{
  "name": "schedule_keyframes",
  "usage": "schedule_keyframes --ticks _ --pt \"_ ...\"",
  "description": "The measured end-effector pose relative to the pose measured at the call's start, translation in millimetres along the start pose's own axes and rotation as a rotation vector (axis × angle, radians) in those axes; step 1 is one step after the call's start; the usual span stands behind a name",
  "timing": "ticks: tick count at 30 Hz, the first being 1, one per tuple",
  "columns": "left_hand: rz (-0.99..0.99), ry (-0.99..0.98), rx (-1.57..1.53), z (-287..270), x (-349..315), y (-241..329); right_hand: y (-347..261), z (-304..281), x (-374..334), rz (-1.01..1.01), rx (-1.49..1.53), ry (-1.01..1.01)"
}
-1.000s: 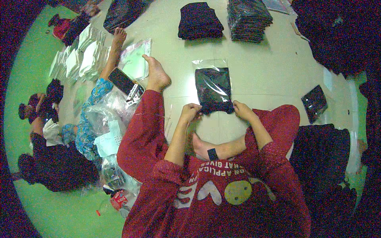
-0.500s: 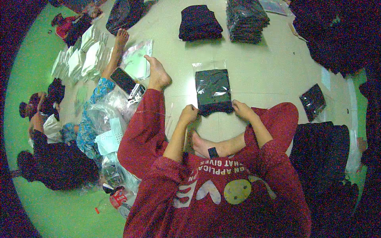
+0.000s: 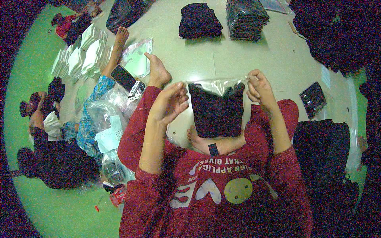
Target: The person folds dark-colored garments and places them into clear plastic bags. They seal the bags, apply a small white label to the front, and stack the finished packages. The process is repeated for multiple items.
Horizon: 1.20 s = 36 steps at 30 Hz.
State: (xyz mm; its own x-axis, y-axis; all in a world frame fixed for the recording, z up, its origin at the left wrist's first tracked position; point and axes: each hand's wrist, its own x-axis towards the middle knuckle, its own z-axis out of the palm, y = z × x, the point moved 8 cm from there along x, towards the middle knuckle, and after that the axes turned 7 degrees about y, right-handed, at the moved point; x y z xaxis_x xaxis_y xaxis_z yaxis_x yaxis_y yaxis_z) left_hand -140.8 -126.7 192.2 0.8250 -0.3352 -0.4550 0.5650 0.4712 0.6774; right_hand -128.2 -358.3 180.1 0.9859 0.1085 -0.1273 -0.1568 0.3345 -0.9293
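A clear plastic bag [image 3: 216, 82] is raised off the floor in front of me, with a folded black garment [image 3: 217, 115] inside it. My left hand [image 3: 171, 104] is closed on the bag's upper left corner, fingers curled. At the upper right corner, my right hand [image 3: 260, 88] pinches the plastic between thumb and fingers. The bag's top edge stretches between both hands, and the garment sags below it, above my bare foot and shin.
Farther off stand a folded black stack [image 3: 199, 22] and a pile of bagged black garments [image 3: 247, 22]. One bagged garment [image 3: 313, 100] and dark cloth [image 3: 321, 150] lie on the right. Leftward are a phone [image 3: 124, 77], loose plastic bags [image 3: 107, 109], white bundles [image 3: 89, 51] and other seated people.
Both hands have moved from the bag's near corners to its far corners. The bag has been lifted off the floor and drawn toward me, its far edge now pulled up.
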Motion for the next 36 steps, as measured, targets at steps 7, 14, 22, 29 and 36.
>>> schedule_keyframes --ticks 7,14,22,29,36 --pt "0.216 0.111 0.194 -21 24 14 17 -21 36 -0.083 -0.222 -0.039" --pt "-0.123 0.408 0.767 -121 61 -93 162 -45 30 0.095 -1.081 -0.054" --pt "1.197 0.631 1.444 -24 137 -35 191 -77 29 0.215 -1.13 0.004" --pt "0.944 0.416 1.9 -11 218 -88 200 -82 20 0.198 -1.079 -0.019" --pt "1.028 0.545 1.7 3 185 -79 201 -76 32 0.13 -1.023 -0.053"
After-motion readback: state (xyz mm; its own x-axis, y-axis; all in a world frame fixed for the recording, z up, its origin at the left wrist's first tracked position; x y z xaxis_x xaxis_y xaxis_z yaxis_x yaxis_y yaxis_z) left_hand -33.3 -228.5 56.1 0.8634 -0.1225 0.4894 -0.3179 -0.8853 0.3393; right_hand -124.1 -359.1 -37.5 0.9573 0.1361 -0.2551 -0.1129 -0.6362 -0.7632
